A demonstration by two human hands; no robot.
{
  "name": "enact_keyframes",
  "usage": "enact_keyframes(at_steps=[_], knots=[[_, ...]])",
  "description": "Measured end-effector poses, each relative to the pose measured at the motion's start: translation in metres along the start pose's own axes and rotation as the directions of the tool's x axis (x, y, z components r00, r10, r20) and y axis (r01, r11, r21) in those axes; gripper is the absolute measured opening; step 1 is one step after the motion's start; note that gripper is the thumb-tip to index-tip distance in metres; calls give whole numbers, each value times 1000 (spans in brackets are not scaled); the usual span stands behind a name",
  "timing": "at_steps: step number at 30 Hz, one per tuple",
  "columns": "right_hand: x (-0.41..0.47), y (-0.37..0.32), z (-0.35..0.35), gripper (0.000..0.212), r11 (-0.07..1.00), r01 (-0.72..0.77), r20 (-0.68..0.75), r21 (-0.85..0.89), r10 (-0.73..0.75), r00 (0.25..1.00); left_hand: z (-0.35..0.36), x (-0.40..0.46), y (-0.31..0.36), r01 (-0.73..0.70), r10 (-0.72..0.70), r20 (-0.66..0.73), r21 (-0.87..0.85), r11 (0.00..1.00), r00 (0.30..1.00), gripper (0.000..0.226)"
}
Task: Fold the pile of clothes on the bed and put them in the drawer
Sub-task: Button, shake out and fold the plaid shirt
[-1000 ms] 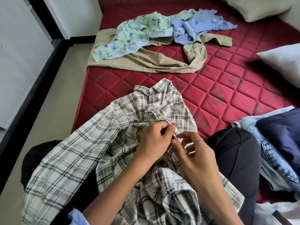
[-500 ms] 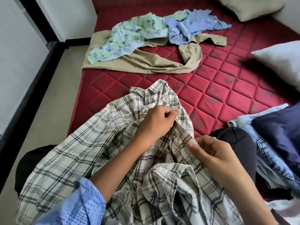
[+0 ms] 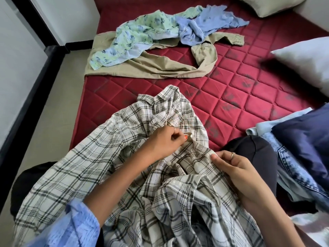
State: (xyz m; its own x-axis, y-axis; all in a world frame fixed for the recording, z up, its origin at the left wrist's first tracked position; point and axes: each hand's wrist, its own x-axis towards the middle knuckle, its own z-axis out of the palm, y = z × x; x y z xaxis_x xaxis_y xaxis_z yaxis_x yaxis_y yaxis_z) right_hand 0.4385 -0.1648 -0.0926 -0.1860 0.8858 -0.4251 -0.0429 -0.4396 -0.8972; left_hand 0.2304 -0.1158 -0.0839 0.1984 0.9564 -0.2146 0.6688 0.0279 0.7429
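Left hand: my left hand [image 3: 161, 144] is curled, its fingers [image 3: 179, 138] pinching the front edge of the plaid shirt [image 3: 99, 157] just below the collar, seemingly at a button.
Right hand: my right hand [image 3: 236, 172] grips the same front edge lower down, thumb on top of the cloth and the other fingers tucked under.
Task thing: the plaid shirt lies bunched across my lap, under and around both sets of fingers, its collar [image 3: 160, 98] just beyond the left fingers on the bed [image 3: 231, 97].
Key relation: the shirt's long axis runs from the collar back toward my body; the front edge is stretched between the two grips, left fingers at the far end, right fingers at the near end. The left hand is nearer the collar.
Step, as I judge it: fastening or straightening the front before folding; the shirt is not yet folded.
Remaining pile: well beyond the fingers lie a floral garment [image 3: 135, 38], a blue garment [image 3: 201, 26] and beige trousers [image 3: 160, 66], tangled and touching.
Right of the fingers: a heap with denim [image 3: 292, 163] and dark navy cloth [image 3: 306, 139]; I cannot tell if it is folded.
Containers: no drawer is in view.
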Motion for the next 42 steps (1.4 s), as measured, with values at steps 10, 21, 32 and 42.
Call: enact_keyframes(at_steps=[10, 21, 32, 42], knots=[[1, 4, 0, 21, 998, -50, -5, 43, 50, 999, 7, -51, -27, -107, 116, -22, 261, 959, 993, 32], [-5, 0, -1, 15, 997, -61, 50, 36, 59, 997, 10, -54, -40, -132, 119, 58, 348, 928, 991, 32], [-12, -6, 4, 66, 996, -15, 111, -93, 25, 993, 2, -65, -33, -144, 163, -21, 369, 918, 986, 20], [-23, -43, 18, 26, 999, -30, 150, 33, 25, 988, -23, -86, 8, -196, 212, -201, 94, 976, 956, 7]])
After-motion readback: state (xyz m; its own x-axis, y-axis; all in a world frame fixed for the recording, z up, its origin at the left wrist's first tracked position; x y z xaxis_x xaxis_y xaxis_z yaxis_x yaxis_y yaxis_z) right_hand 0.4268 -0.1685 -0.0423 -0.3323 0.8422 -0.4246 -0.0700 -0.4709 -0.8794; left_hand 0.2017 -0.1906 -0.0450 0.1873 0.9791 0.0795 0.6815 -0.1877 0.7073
